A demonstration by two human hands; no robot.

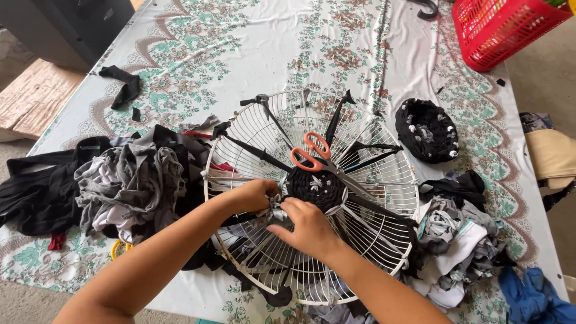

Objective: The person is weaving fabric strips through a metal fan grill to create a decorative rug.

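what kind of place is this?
Likely a home craft table, not a factory: a floral tablecloth, piles of fabric scraps, and a wire fan guard used as a weaving frame, with orange-handled scissors lying on it.

The fan guard (264,129) is thin wire with a smooth, slightly glossy white coating, and the woven disc (315,187) at its hub is matt black cloth strips, soft and knobbly, like the strip (277,211) pinched in the fingers (273,191) of both bare hands. The scissors (312,153) have glossy orange plastic handles and dull grey metal blades, while the rag heaps (129,180) beside the guard are limp, matt grey, black and white jersey cloth. The table (240,42) wears a smooth printed floral cloth, and the basket (501,27) is shiny red plastic lattice.
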